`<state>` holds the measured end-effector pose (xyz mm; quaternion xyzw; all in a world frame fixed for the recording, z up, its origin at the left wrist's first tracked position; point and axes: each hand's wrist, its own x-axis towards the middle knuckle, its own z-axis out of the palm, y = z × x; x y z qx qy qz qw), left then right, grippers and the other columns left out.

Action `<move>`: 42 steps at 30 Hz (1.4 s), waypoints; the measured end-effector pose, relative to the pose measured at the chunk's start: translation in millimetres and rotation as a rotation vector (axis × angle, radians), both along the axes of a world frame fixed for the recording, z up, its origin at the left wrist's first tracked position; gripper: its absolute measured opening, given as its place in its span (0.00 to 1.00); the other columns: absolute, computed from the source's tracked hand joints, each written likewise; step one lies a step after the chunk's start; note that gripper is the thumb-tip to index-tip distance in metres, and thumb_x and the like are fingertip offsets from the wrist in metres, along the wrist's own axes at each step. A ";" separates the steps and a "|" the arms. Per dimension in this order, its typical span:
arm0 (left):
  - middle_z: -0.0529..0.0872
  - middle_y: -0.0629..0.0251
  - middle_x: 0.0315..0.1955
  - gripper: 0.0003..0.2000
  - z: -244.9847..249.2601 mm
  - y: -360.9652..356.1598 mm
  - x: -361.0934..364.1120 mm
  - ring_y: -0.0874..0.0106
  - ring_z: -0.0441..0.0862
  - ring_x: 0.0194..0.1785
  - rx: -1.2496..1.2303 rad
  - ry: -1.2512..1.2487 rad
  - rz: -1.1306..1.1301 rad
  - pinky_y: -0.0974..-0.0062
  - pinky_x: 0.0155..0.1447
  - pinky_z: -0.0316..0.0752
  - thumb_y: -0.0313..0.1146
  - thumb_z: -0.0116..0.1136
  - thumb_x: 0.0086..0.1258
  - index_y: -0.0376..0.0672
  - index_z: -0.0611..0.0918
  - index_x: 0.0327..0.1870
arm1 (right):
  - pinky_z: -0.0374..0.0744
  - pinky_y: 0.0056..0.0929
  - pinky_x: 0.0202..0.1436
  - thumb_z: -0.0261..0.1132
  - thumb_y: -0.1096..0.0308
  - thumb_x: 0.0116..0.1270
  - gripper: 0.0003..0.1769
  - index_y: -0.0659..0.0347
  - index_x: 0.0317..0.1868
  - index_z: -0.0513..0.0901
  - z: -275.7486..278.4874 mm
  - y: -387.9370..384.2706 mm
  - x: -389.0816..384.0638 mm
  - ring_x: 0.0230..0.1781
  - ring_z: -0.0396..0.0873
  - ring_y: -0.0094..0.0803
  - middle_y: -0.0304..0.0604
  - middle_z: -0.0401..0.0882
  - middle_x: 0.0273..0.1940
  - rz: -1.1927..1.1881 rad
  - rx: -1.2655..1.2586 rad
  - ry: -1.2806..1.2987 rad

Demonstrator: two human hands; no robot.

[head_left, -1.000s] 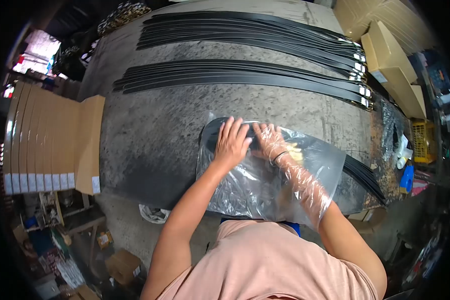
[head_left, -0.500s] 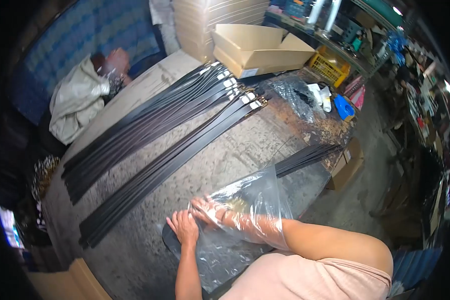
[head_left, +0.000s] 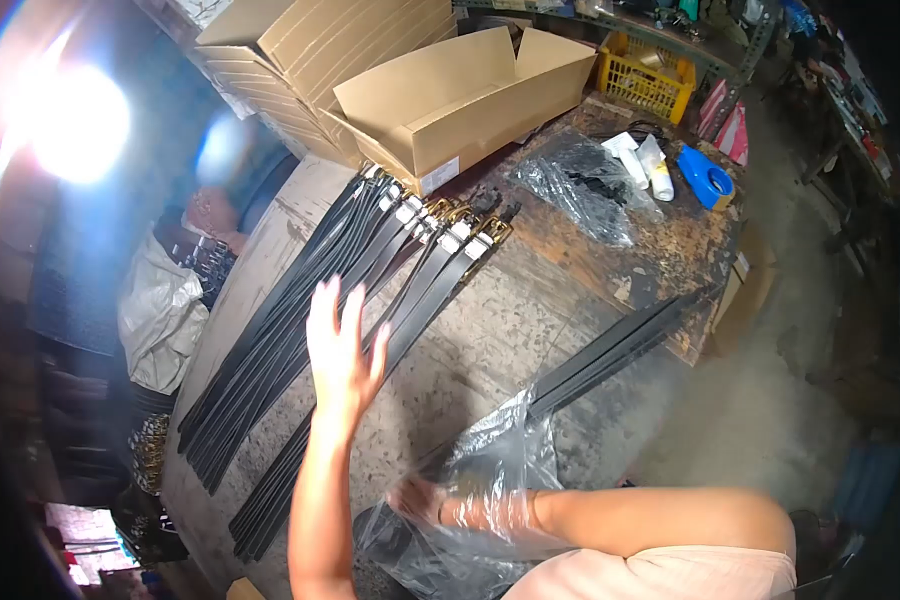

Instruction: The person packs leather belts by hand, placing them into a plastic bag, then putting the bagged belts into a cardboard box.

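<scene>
My left hand (head_left: 340,345) is raised over the belts, fingers spread, with nothing in it. Beneath and beyond it lies a row of black belts (head_left: 270,365) with gold buckles and white tags at the far end. My right hand (head_left: 417,498) and forearm are inside a clear plastic bag (head_left: 505,460) near the table's front edge. Crumpled film blurs its fingers, so I cannot tell whether they grip anything. Another bundle of black straps (head_left: 615,350) runs from the bag toward the right edge of the table.
An open cardboard box (head_left: 490,115) stands at the back beside stacked cartons (head_left: 360,50). Crumpled plastic (head_left: 575,190), white tubes (head_left: 655,167) and a blue tape dispenser (head_left: 705,180) lie at the back right. Behind them is a yellow crate (head_left: 645,85). Another person's hand (head_left: 213,215) shows at left.
My left hand has lifted off the bag and moved up and away over the belts, fingers spreading. My right hand stays inside the bag. The view has shifted.
</scene>
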<state>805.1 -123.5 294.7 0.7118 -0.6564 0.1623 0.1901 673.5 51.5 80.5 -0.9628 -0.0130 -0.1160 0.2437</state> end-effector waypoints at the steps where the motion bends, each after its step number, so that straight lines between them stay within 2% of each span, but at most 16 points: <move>1: 0.65 0.45 0.68 0.30 13.3 -45.3 1.2 0.45 0.62 0.71 -0.049 -0.049 -0.043 0.50 0.72 0.59 0.32 0.67 0.61 0.43 0.71 0.66 | 0.71 0.36 0.52 0.59 0.67 0.57 0.09 0.59 0.38 0.78 10.6 -4.7 5.4 0.48 0.76 0.37 0.43 0.78 0.41 0.062 0.224 0.216; 3: 0.65 0.44 0.68 0.33 29.1 -125.9 1.0 0.44 0.62 0.71 -0.102 -0.117 -0.039 0.50 0.72 0.60 0.37 0.69 0.58 0.44 0.71 0.66 | 0.71 0.38 0.56 0.56 0.68 0.60 0.08 0.59 0.40 0.77 8.6 -1.9 -3.3 0.49 0.75 0.39 0.43 0.78 0.44 0.022 0.090 0.124; 5: 0.65 0.51 0.69 0.35 27.0 -189.0 2.7 0.51 0.58 0.74 -0.080 -0.181 0.025 0.38 0.69 0.57 0.52 0.65 0.61 0.46 0.70 0.67 | 0.71 0.38 0.57 0.56 0.68 0.61 0.09 0.59 0.41 0.76 -3.0 -15.4 1.1 0.50 0.75 0.39 0.43 0.78 0.44 0.026 0.092 0.101; 10: 0.77 0.65 0.62 0.31 25.5 -271.3 1.6 0.64 0.64 0.72 0.330 -0.148 0.305 0.27 0.69 0.46 0.60 0.63 0.59 0.50 0.78 0.59 | 0.70 0.39 0.58 0.56 0.66 0.61 0.12 0.59 0.44 0.75 -28.7 -61.8 7.8 0.51 0.74 0.38 0.44 0.77 0.47 -0.037 0.047 0.059; 14: 0.88 0.58 0.41 0.24 34.7 -292.1 5.2 0.59 0.85 0.51 0.418 -0.132 0.307 0.35 0.71 0.48 0.58 0.60 0.64 0.49 0.82 0.50 | 0.69 0.40 0.59 0.56 0.65 0.62 0.14 0.59 0.47 0.75 -47.2 -69.3 4.2 0.53 0.74 0.38 0.44 0.77 0.48 -0.096 0.023 0.020; 15: 0.88 0.58 0.41 0.24 27.5 -299.8 8.9 0.59 0.85 0.51 0.415 -0.138 0.301 0.35 0.71 0.48 0.58 0.60 0.64 0.49 0.82 0.50 | 0.69 0.40 0.59 0.56 0.64 0.62 0.15 0.59 0.48 0.74 -50.1 -71.9 9.8 0.53 0.73 0.38 0.44 0.77 0.49 -0.102 0.006 0.008; 17: 0.87 0.55 0.42 0.21 15.1 -313.0 16.8 0.55 0.83 0.53 0.471 -0.410 0.227 0.42 0.64 0.65 0.53 0.60 0.66 0.45 0.81 0.47 | 0.69 0.41 0.60 0.56 0.63 0.62 0.16 0.59 0.50 0.74 -51.3 -72.6 25.3 0.54 0.73 0.38 0.44 0.76 0.49 -0.104 -0.042 -0.015; 19: 0.87 0.51 0.38 0.17 15.4 -310.6 14.3 0.54 0.85 0.48 0.465 -0.200 0.236 0.57 0.52 0.79 0.50 0.58 0.68 0.50 0.82 0.48 | 0.68 0.41 0.60 0.56 0.63 0.62 0.18 0.59 0.51 0.74 -61.8 -75.5 16.9 0.54 0.73 0.38 0.44 0.76 0.50 -0.100 -0.097 -0.025; 22: 0.86 0.48 0.33 0.15 25.8 -289.6 23.8 0.50 0.85 0.41 0.262 -0.118 0.161 0.54 0.49 0.79 0.48 0.58 0.66 0.47 0.82 0.42 | 0.67 0.42 0.61 0.55 0.62 0.63 0.20 0.60 0.53 0.73 -73.1 -58.3 18.5 0.55 0.72 0.38 0.44 0.76 0.51 -0.090 -0.171 -0.020; 27: 0.84 0.47 0.31 0.15 94.7 -194.7 32.8 0.48 0.82 0.38 0.203 -0.077 0.145 0.58 0.43 0.75 0.44 0.59 0.67 0.39 0.79 0.38 | 0.66 0.42 0.62 0.55 0.60 0.63 0.23 0.60 0.57 0.72 -63.3 -59.3 23.4 0.57 0.72 0.37 0.45 0.75 0.53 -0.040 -0.249 -0.025; 29: 0.85 0.46 0.35 0.16 120.9 -132.5 32.0 0.51 0.83 0.42 0.225 -0.045 0.118 0.60 0.46 0.76 0.44 0.59 0.67 0.38 0.81 0.44 | 0.66 0.43 0.63 0.55 0.59 0.64 0.24 0.60 0.58 0.71 -63.3 -32.8 22.1 0.58 0.71 0.37 0.45 0.75 0.54 -0.018 -0.292 -0.043; 31: 0.85 0.46 0.45 0.17 117.8 -52.6 50.9 0.56 0.83 0.51 -0.006 -0.188 0.085 0.64 0.54 0.76 0.40 0.60 0.69 0.36 0.83 0.50 | 0.66 0.43 0.63 0.55 0.58 0.64 0.25 0.60 0.60 0.71 -59.0 4.3 16.4 0.58 0.71 0.37 0.45 0.74 0.55 0.007 -0.330 -0.059; 32: 0.85 0.49 0.36 0.11 122.9 -12.0 50.3 0.52 0.83 0.40 -0.090 -0.112 -0.001 0.60 0.44 0.77 0.34 0.66 0.64 0.36 0.84 0.40 | 0.65 0.43 0.63 0.55 0.58 0.64 0.26 0.60 0.61 0.71 -57.2 29.3 11.3 0.59 0.71 0.37 0.45 0.74 0.55 0.026 -0.347 -0.067; 33: 0.85 0.49 0.34 0.10 135.7 33.1 41.3 0.51 0.83 0.38 -0.014 -0.068 0.069 0.61 0.42 0.77 0.32 0.65 0.64 0.35 0.84 0.40 | 0.64 0.52 0.67 0.59 0.54 0.61 0.34 0.61 0.65 0.67 15.2 -6.6 5.0 0.65 0.68 0.41 0.49 0.69 0.64 0.218 -0.145 0.306; 38: 0.84 0.51 0.28 0.05 163.7 257.4 2.7 0.49 0.81 0.32 0.067 0.089 0.337 0.62 0.36 0.76 0.26 0.64 0.63 0.36 0.81 0.37 | 0.68 0.54 0.62 0.72 0.49 0.50 0.47 0.63 0.68 0.65 60.3 -23.4 4.1 0.61 0.70 0.45 0.50 0.73 0.57 0.289 -0.177 0.468; 42: 0.83 0.54 0.28 0.08 143.9 420.2 -31.7 0.52 0.81 0.32 0.042 0.134 0.520 0.63 0.37 0.76 0.21 0.65 0.58 0.38 0.79 0.36 | 0.66 0.55 0.65 0.72 0.39 0.49 0.57 0.61 0.73 0.59 5.0 -20.2 5.3 0.64 0.66 0.50 0.53 0.69 0.61 0.258 -0.171 0.392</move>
